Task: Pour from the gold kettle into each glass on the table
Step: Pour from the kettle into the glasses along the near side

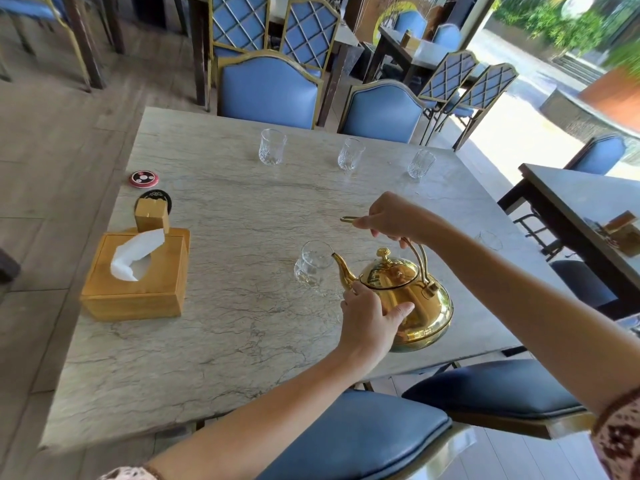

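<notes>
The gold kettle is tilted left over the marble table, its spout tip at the rim of a near glass. My right hand grips the kettle's handle from above. My left hand presses against the kettle's front side below the spout. Three more clear glasses stand along the far edge: left, middle, right. Another glass shows faintly behind my right forearm.
A wooden tissue box sits at the left, with a small wooden holder and a round red call button behind it. Blue chairs ring the table; two blue seats are at the near edge.
</notes>
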